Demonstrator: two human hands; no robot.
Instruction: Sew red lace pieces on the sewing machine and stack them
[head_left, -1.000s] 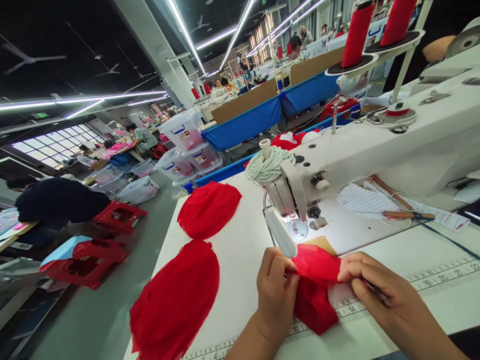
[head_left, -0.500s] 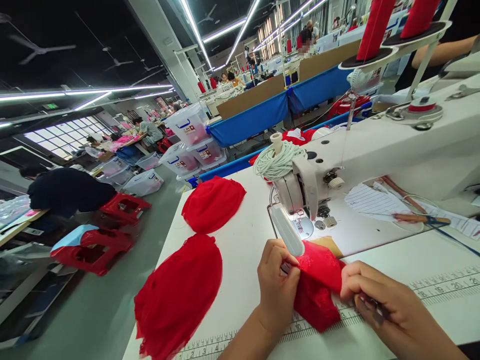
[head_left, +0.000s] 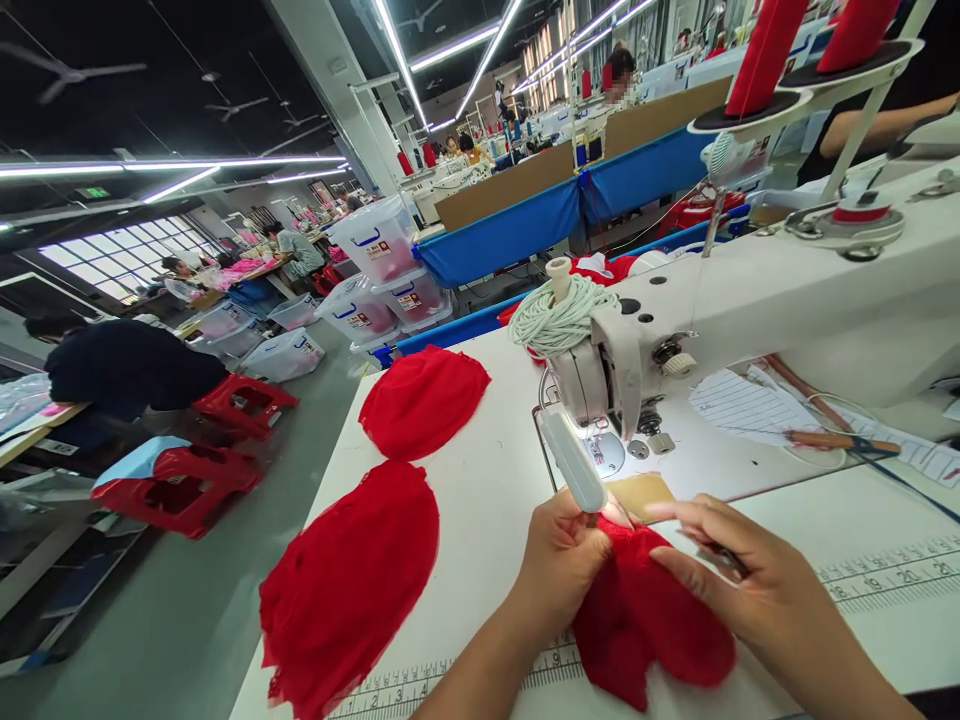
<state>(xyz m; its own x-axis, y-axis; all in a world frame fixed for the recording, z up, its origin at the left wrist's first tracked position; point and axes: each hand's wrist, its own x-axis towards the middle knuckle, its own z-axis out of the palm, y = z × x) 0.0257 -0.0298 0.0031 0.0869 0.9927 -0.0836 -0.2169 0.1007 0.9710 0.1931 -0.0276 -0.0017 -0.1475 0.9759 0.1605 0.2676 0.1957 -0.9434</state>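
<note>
My left hand (head_left: 559,565) is closed, pinching the upper edge of a red lace fabric piece (head_left: 645,620) that lies on the white table just in front of the sewing machine (head_left: 750,300). My right hand (head_left: 742,580) rests on the right side of the same piece, index finger stretched toward the presser foot (head_left: 600,455), with a thin dark tool tucked under its fingers. A tan patch (head_left: 641,492) on the machine bed lies just beyond the fingertips.
Two stacks of red fabric pieces (head_left: 352,590) (head_left: 424,400) lie on the table's left. A coil of white cord (head_left: 559,315) sits by the machine head; red thread cones (head_left: 765,50) stand above. Scissors (head_left: 840,442) and paper lie at right. Other workers, red stools (head_left: 176,485) and plastic bins (head_left: 375,270) fill the aisle.
The red piece has been drawn back toward me and spread wider on the table. My right index finger has stretched out forward, and my left hand has shifted its pinch to the piece's top.
</note>
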